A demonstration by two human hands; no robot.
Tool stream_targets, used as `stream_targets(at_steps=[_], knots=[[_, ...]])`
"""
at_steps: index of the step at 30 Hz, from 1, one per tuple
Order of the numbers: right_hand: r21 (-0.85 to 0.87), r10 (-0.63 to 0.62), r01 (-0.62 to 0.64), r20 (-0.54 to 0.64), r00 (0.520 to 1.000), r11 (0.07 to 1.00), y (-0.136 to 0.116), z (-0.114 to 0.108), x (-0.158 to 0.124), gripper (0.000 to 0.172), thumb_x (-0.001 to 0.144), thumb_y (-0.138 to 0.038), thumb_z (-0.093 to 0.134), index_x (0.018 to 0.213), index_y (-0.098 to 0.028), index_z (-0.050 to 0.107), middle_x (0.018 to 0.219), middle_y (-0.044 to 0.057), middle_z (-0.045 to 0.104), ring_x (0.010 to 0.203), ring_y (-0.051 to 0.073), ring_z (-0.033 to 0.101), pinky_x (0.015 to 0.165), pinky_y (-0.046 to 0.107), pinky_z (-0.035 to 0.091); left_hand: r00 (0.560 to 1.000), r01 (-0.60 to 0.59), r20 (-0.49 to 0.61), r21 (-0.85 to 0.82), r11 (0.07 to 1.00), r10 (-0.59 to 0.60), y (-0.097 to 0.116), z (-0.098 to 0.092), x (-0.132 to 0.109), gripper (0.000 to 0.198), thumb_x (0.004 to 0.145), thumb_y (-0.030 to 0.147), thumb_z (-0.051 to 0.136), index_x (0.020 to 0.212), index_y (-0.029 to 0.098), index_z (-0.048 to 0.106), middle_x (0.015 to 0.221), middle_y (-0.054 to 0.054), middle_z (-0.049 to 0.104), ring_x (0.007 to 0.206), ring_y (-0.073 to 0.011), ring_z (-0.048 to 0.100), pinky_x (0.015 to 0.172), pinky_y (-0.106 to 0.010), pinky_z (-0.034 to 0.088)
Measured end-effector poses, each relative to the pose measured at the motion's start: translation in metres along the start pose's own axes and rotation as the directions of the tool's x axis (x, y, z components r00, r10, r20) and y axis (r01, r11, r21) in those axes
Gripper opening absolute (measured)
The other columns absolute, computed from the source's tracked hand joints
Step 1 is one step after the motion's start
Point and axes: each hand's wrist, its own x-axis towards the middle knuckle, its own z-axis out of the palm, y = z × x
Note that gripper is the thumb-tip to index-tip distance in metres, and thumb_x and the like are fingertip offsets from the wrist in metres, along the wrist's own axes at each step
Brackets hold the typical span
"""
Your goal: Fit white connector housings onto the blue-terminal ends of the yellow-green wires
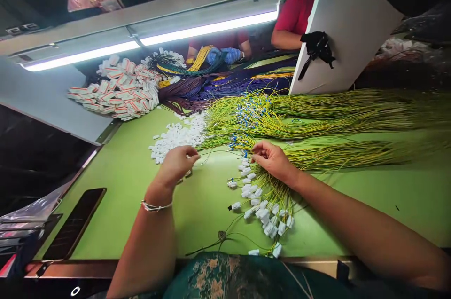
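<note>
My left hand (179, 163) is over the green table, its thumb and fingertips pinched at the end of a thin wire; anything else between them is too small to make out. To the right, my right hand (270, 160) has its fingers curled together beside the blue-tipped wire ends, at the edge of a yellow-green wire bundle (338, 155); what it grips is hidden. Loose white connectors (176, 138) lie piled beyond my left hand. Below my right hand, wires with white connectors (269, 224) on their ends fan toward the front edge.
A black phone (75, 224) lies at the front left. White parts with orange stripes (123, 87) are heaped at the back left, beside dark wire bundles (211, 85). Beyond the lit shelf are people's arms, one in a black glove (317, 47). A white panel (338, 31) stands at right.
</note>
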Motion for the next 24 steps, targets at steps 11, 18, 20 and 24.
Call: stream_targets(at_steps=[11, 18, 20, 24], knots=[[-0.01, 0.049, -0.05, -0.022, 0.999, 0.999, -0.007, 0.007, 0.0, 0.012, 0.069, -0.022, 0.059, 0.073, -0.013, 0.066, 0.063, 0.001, 0.064, 0.058, 0.011, 0.056, 0.06, 0.024, 0.045, 0.997, 0.054, 0.039, 0.231, 0.971, -0.065, -0.027, 0.001, 0.014, 0.023, 0.064, 0.024, 0.06, 0.085, 0.018, 0.07, 0.052, -0.003, 0.062, 0.044, -0.0186, 0.054, 0.052, -0.028, 0.038], [-0.228, -0.024, 0.022, -0.002, 1.0, 0.973, -0.008, 0.009, -0.004, 0.014, 0.07, -0.02, 0.057, 0.068, -0.012, 0.069, 0.051, -0.004, 0.05, 0.05, 0.006, 0.038, 0.05, 0.02, 0.03, 0.996, 0.046, -0.053, -0.444, 0.895, -0.078, 0.003, 0.014, 0.008, 0.025, 0.056, 0.034, 0.075, 0.073, 0.016, 0.07, 0.057, -0.003, 0.064, 0.051, -0.0158, 0.055, 0.052, -0.027, 0.042], [-0.272, -0.019, 0.013, -0.019, 1.0, 0.962, -0.008, 0.009, -0.005, 0.016, 0.071, -0.022, 0.058, 0.07, -0.013, 0.071, 0.051, -0.004, 0.05, 0.049, 0.006, 0.037, 0.049, 0.02, 0.029, 0.998, 0.055, 0.03, -0.679, 0.732, -0.047, 0.02, 0.031, 0.003, 0.03, 0.05, 0.034, 0.081, 0.071, 0.015, 0.07, 0.059, -0.002, 0.065, 0.053, -0.0131, 0.056, 0.056, -0.025, 0.045], [-0.354, -0.025, 0.003, -0.057, 0.998, 0.935, -0.01, 0.009, -0.006, 0.019, 0.073, -0.027, 0.059, 0.074, -0.015, 0.073, 0.049, -0.004, 0.048, 0.049, 0.006, 0.036, 0.048, 0.02, 0.027, 0.969, 0.219, 0.247, -0.905, 0.365, 0.03, 0.046, 0.065, -0.005, 0.031, 0.049, 0.031, 0.086, 0.069, 0.013, 0.07, 0.064, -0.001, 0.065, 0.057, -0.0092, 0.058, 0.06, -0.02, 0.049]])
